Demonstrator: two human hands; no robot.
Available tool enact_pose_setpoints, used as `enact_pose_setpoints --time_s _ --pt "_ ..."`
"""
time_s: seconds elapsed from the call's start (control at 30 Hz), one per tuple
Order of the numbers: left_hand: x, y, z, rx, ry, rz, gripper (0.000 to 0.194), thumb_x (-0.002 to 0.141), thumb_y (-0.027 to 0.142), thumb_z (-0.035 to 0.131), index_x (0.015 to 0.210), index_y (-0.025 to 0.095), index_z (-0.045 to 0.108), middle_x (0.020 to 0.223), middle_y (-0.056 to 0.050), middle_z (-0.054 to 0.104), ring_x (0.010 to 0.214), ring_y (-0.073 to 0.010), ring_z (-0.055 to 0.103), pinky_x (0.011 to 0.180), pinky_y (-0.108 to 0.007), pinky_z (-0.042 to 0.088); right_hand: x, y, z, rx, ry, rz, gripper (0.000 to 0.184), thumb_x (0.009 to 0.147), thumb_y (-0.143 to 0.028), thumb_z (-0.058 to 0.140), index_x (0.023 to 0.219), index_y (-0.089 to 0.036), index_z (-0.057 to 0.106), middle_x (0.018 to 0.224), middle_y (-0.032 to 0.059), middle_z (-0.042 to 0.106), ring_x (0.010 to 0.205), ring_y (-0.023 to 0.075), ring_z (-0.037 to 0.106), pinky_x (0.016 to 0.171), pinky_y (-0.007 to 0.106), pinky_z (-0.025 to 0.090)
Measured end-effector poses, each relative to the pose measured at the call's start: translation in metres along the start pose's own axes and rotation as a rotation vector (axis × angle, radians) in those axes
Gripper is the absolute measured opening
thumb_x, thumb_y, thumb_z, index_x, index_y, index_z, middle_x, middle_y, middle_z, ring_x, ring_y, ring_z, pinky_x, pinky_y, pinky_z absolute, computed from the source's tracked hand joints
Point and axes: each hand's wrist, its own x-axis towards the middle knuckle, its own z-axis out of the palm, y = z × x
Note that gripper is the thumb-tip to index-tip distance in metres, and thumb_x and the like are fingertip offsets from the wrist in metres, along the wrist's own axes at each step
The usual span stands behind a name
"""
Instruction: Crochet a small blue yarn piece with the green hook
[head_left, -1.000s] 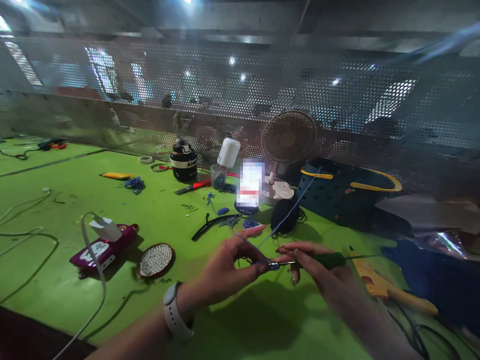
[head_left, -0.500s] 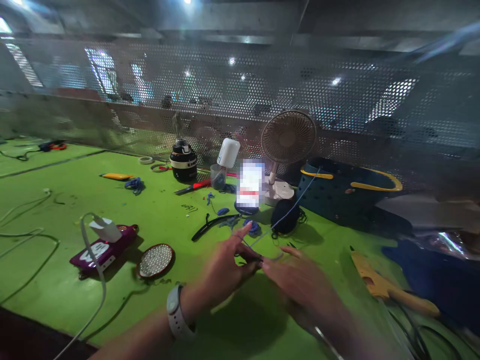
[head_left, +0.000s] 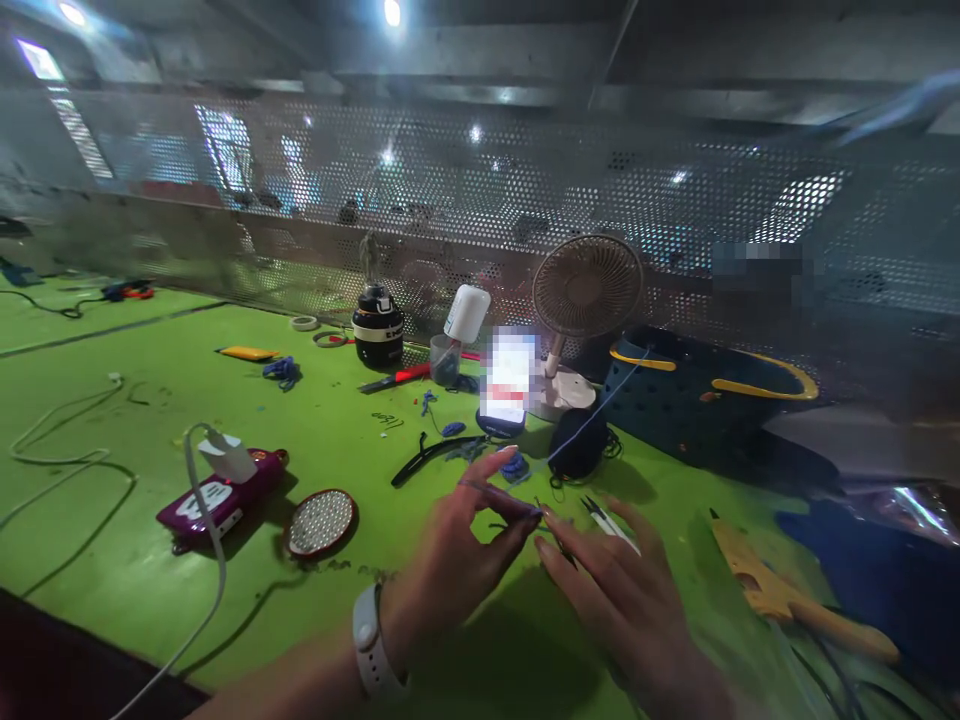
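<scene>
My left hand point(head_left: 461, 545), with a white wristband point(head_left: 370, 635), pinches blue yarn point(head_left: 592, 420) between thumb and fingers, index finger raised. The strand runs back toward the dark blue basket. My right hand point(head_left: 626, 590) is close beside it, its index fingertip at the left fingertips. Something thin and dark shows between its thumb and fingers; what it is I cannot make out. Behind the right fingers shows a pale, two-pointed tool point(head_left: 609, 522), partly hidden. A small blue yarn piece point(head_left: 513, 464) and a dark yarn ball point(head_left: 577, 443) lie beyond my hands.
A lit phone point(head_left: 508, 385) stands before a desk fan point(head_left: 588, 285) and a dark blue basket point(head_left: 697, 400). On the left are a purple power bank with plug point(head_left: 217, 500), a round studded disc point(head_left: 321, 523) and cables. A yellow-handled tool point(head_left: 795, 595) lies right.
The view has shifted slightly. My right hand has drawn a little back from the left, its fingers spreading more, and more of the pale two-pointed tool shows. The left hand keeps its pinch.
</scene>
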Motion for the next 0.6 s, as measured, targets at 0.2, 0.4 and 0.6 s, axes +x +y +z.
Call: enact_pose_setpoints --time_s 0.2,0.4,0.6 --pt "-0.008 -0.006 0.002 0.005 0.015 0.122 0.049 0.085 0.018 0.069 0.131 0.024 0.052 0.09 -0.004 0.079 0.087 -0.0214 0.072 0.09 -0.04 0.052 -0.003 0.003 -0.007 0.011 0.027 -0.029 0.026 0.094 -0.005 0.05 0.113 -0.018 0.064 0.113 0.0105 0.076 0.102 0.0164 0.069 0.117 0.05 0.028" --pt "-0.011 -0.001 0.002 -0.061 -0.025 0.19 0.045 0.086 0.013 0.067 0.127 0.025 0.056 0.094 -0.005 0.078 0.089 -0.0221 0.072 0.09 -0.039 0.05 -0.002 0.005 -0.003 0.066 0.082 0.023 0.031 0.09 -0.008 0.062 0.118 -0.021 0.06 0.11 0.007 0.077 0.097 0.0165 0.072 0.116 0.05 0.032" --pt "-0.006 0.007 0.003 -0.659 -0.203 -0.368 0.073 0.077 0.018 0.078 0.141 0.02 0.043 0.085 -0.003 0.075 0.085 -0.0205 0.071 0.086 -0.037 0.053 -0.003 0.005 0.0 0.1 0.107 0.065 0.038 0.09 -0.008 0.061 0.125 -0.024 0.061 0.106 0.0064 0.077 0.092 0.02 0.073 0.118 0.048 0.029"
